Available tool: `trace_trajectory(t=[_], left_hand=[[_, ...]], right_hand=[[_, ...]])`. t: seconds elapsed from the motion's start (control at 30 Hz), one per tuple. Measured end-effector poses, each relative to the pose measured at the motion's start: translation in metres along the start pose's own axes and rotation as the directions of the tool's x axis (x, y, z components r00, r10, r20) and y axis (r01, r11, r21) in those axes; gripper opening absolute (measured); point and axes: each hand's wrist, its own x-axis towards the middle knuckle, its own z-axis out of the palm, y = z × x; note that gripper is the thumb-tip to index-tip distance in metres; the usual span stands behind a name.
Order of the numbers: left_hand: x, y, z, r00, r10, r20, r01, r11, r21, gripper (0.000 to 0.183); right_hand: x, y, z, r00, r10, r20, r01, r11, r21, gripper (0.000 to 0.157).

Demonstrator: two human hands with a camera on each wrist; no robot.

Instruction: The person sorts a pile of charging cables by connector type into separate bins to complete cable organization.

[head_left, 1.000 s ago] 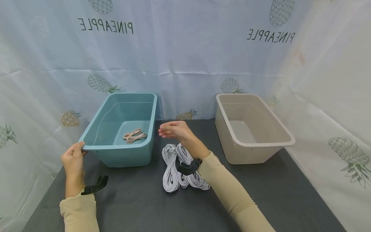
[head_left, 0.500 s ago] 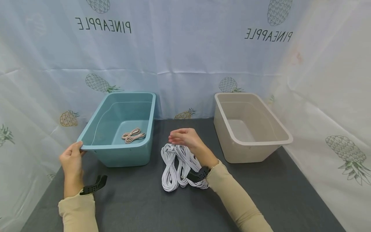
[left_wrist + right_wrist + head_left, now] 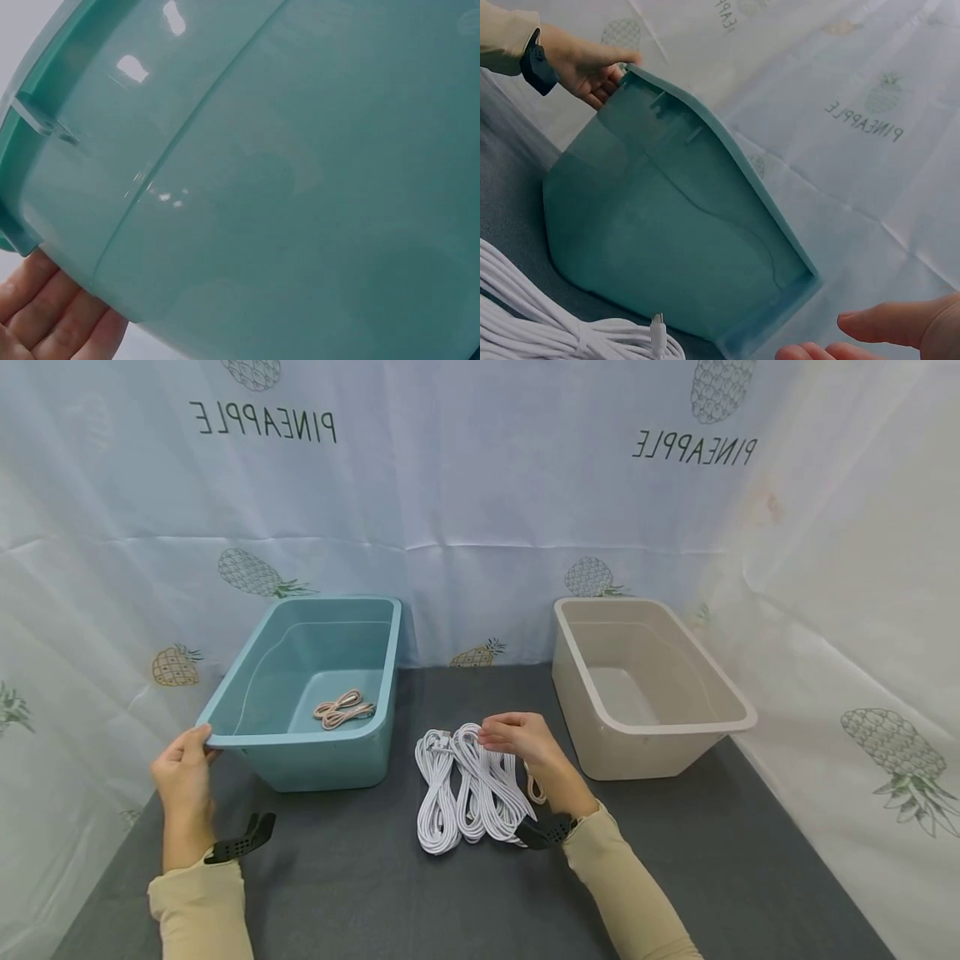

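At its near left corner, the teal bin (image 3: 300,760) has its rim gripped by my left hand (image 3: 183,772), thumb on top and fingers below. The left wrist view shows those fingers (image 3: 56,315) under the bin's outer wall. My right hand (image 3: 528,743) hovers over the white cable bundles (image 3: 468,785), fingers loosely extended and holding nothing. A white cable (image 3: 577,334) with a metal-tipped plug lies below it in the right wrist view. Part of a beige cable (image 3: 536,787) shows behind the right wrist. Inside the teal bin lies a coiled beige cable (image 3: 342,710).
A beige bin (image 3: 645,752) stands at the back right of the dark tabletop (image 3: 360,893). Behind both bins hangs a pale curtain (image 3: 480,485) printed with pineapples, with more curtain at the sides.
My right hand has moved right and nearer, away from the teal bin, uncovering more of the white cables and part of a beige one. The left hand has stayed at the bin's rim.
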Motion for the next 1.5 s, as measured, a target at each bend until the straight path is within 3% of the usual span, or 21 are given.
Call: trace_trajectory(t=[0.6, 1.03, 1.5], left_hand=[[0.000, -0.001, 0.000, 1.000, 0.028, 0.009, -0.028, 1.000, -0.005, 0.031], [0.000, -0.001, 0.000, 1.000, -0.006, -0.001, 0.006, 1.000, 0.011, 0.031], [0.001, -0.003, -0.002, 1.000, 0.003, 0.009, -0.003, 1.000, 0.022, 0.028]], right_hand=[[-0.021, 0.049, -0.033, 0.989, 0.015, -0.148, -0.035, 0.990, -0.135, 0.027], [-0.032, 0.074, -0.054, 0.965, 0.062, -0.255, -0.095, 0.989, -0.116, 0.025], [-0.034, 0.087, -0.061, 0.940, 0.073, -0.332, -0.126, 0.982, -0.142, 0.025]])
